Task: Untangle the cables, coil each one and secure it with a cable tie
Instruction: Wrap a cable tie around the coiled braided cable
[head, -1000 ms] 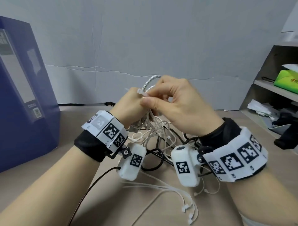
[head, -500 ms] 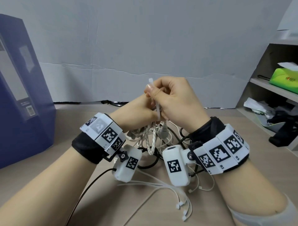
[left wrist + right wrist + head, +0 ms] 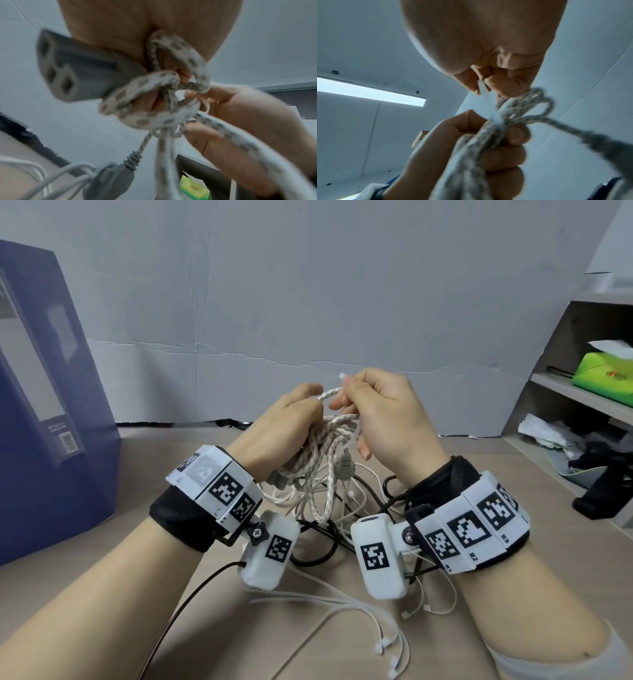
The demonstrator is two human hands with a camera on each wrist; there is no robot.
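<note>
Tying step, apparently: left hand [image 3: 291, 422] clenched around the coiled braided cable [image 3: 318, 474], right hand [image 3: 383, 419] pinching a white cable tie [image 3: 485, 97] just beside that coil. Next, likely: thread tail through head, pull snug.

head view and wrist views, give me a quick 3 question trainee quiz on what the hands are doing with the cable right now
1. True or false: the left hand grips the coiled white braided cable.
2. What does the right hand pinch? A) thin white plastic cable tie B) black cable C) grey plug
3. Fill in: spare white cable ties lie on the ____.

Key
1. True: its fingers curl round the bundle in the right wrist view.
2. A: the thin white plastic cable tie runs from the finger pinch down to the coil.
3. Light wooden table.
</note>
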